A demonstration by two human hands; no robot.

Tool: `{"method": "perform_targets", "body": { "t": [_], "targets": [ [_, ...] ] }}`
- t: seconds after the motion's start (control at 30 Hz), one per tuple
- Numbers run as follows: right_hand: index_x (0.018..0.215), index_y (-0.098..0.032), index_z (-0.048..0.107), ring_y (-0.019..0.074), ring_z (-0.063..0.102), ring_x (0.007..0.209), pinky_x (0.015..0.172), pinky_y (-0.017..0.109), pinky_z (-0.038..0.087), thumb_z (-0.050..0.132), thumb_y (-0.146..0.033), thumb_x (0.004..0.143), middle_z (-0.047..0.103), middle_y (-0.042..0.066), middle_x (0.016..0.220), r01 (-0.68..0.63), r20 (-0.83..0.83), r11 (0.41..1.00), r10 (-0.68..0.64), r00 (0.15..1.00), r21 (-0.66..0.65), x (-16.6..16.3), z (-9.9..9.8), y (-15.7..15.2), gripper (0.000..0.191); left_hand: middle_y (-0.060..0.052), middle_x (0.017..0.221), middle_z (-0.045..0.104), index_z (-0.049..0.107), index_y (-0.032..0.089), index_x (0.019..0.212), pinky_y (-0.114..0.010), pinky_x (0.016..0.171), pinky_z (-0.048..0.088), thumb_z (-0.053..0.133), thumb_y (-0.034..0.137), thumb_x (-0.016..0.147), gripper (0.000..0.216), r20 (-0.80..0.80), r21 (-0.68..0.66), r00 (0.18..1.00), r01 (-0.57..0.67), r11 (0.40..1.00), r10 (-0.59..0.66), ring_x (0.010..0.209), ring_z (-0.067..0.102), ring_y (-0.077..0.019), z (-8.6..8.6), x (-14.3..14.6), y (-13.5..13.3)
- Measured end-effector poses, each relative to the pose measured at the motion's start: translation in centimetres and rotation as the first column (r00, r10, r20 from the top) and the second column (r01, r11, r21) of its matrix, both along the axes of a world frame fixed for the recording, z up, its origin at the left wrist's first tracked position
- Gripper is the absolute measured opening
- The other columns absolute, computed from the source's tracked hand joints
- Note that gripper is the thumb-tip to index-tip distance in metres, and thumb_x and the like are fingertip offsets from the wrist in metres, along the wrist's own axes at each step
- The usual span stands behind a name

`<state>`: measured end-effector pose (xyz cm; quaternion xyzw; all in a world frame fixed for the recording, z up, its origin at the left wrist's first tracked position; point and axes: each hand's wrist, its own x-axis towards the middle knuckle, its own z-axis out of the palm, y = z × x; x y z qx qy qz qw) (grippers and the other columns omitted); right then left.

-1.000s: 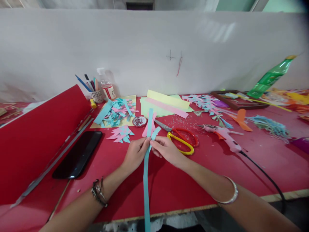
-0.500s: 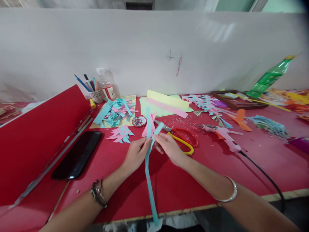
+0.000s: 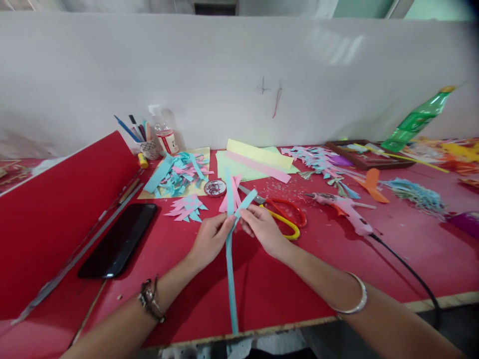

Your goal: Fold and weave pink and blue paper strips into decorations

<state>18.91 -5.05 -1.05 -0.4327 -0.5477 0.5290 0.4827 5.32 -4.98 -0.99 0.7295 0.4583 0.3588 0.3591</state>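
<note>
Above the red tabletop, my left hand [image 3: 212, 237] pinches a long turquoise paper strip [image 3: 230, 274], which hangs down toward the table's front edge. My right hand [image 3: 264, 229] grips a shorter slanting end [image 3: 247, 201] of turquoise paper that crosses the upright strip at my fingertips. Whether these are one folded strip or two is hidden by my fingers. Just behind my hands lie pink paper strips [image 3: 235, 187]. Scissors [image 3: 286, 219] with red and yellow handles rest beside my right hand. A woven pink and turquoise paper piece [image 3: 190, 205] lies left of my left hand.
A black phone [image 3: 119, 242] and a red board [image 3: 63, 224] lie left. A turquoise and pink scrap pile [image 3: 179, 172], a round tin [image 3: 215, 187] and paper sheets [image 3: 258, 159] are behind. A corded pink glue gun [image 3: 348, 212] and a leaning green bottle [image 3: 419, 119] stand right.
The slanting turquoise end in my right hand has tilted further to the right. The long strip's hanging tail has swung left and straightened. Both hands keep their hold.
</note>
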Motion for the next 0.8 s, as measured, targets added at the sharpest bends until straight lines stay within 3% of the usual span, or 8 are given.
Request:
{"method": "perform_targets", "body": {
  "t": [0.2,0.43,0.53,0.63,0.8],
  "targets": [
    [0.056,-0.016,0.042,0.0036,0.034,0.038,0.04,0.019,0.025,0.045,-0.032,0.076,0.039,-0.007,0.043,-0.113,0.016,0.994,0.113,0.993,-0.012,-0.18,0.39,-0.24,0.026,0.005,0.051,0.041,0.047,0.014,0.057,-0.018,0.048,0.028,0.031,0.037,0.083,0.038,-0.004,0.025,1.0,0.022,0.999,-0.022,0.048,0.036,-0.0065,0.04,-0.03,-0.06],
    [0.056,-0.016,0.043,0.0032,0.032,0.037,0.04,0.019,0.024,0.043,-0.029,0.076,0.038,-0.008,0.041,-0.091,0.039,0.995,0.093,0.995,-0.037,-0.15,0.26,-0.22,0.024,0.006,0.049,0.027,0.037,0.015,0.053,-0.018,0.043,0.022,0.034,0.04,0.08,0.036,0.074,-0.007,0.987,-0.143,0.99,0.143,0.046,0.026,-0.006,-0.05,0.02,0.12],
    [0.057,-0.016,0.043,0.0034,0.032,0.037,0.039,0.019,0.024,0.043,-0.032,0.076,0.038,-0.008,0.042,-0.02,-0.001,0.999,0.02,1.0,-0.039,-0.08,-0.02,0.02,0.025,0.006,0.048,0.029,0.044,0.015,0.057,-0.018,0.042,0.023,0.034,0.041,0.08,0.037,0.056,-0.079,0.998,-0.026,0.997,0.031,0.044,0.027,-0.006,0.05,0.11,0.09],
    [0.058,-0.017,0.042,0.004,0.033,0.038,0.039,0.019,0.025,0.043,-0.034,0.076,0.038,-0.008,0.042,-0.045,-0.007,0.998,0.045,0.999,-0.035,-0.01,-0.08,0.07,0.025,0.006,0.047,0.033,0.049,0.014,0.058,-0.018,0.043,0.025,0.033,0.041,0.081,0.039,0.051,-0.097,0.996,0.074,0.993,-0.069,0.044,0.03,-0.0061,0.16,0.13,-0.01],
    [0.06,-0.016,0.044,0.0043,0.033,0.038,0.039,0.019,0.025,0.043,-0.032,0.076,0.038,-0.008,0.042,-0.143,0.045,0.989,0.145,0.988,-0.04,0.11,-0.03,-0.08,0.022,0.005,0.048,0.038,0.052,0.012,0.057,-0.018,0.045,0.026,0.033,0.039,0.081,0.041,0.021,-0.056,1.0,0.014,0.998,-0.013,0.046,0.033,-0.0065,0.09,0.11,-0.01]
  ]
}}
